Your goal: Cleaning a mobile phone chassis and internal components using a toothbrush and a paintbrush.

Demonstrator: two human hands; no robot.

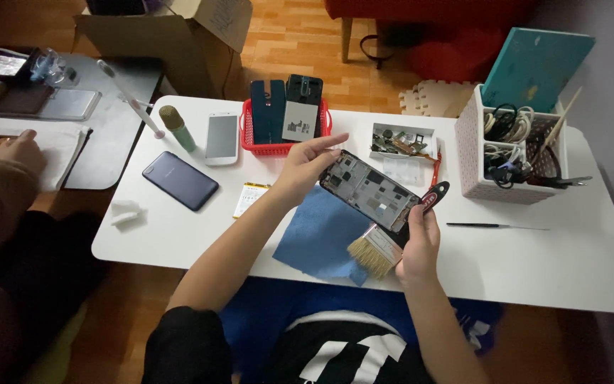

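- An opened phone (pixel 369 190), back cover off so its dark inner boards show, is held tilted above the white desk (pixel 570 263), over a blue cloth (pixel 319 235).
- The left hand (pixel 305 167) pinches the phone's upper left end, thumb under and fingers stretched along the top edge.
- The right hand (pixel 418 245) is closed around the phone's lower right end and also clamps a flat brush (pixel 376 251), whose pale bristles point down and left, just above the cloth.
- A red and black tool handle (pixel 435 194) pokes out just above the right hand; whether the hand holds it, I cannot tell.
- Behind the phone stand a red basket (pixel 253 142) with phone parts upright in it and a small white tray (pixel 401 146) of loose bits.
- To the left lie a yellowish flat battery (pixel 250 199), a dark blue phone (pixel 180 180) face down, a white phone (pixel 222 139) and a green bottle (pixel 178 128).
- To the right, a thin dark pick (pixel 495 226) lies on the desk, near a white lattice box (pixel 472 153) of coiled cables.
- At the far left, another person's hand (pixel 24 151) rests on papers on a neighbouring grey table (pixel 119 124).
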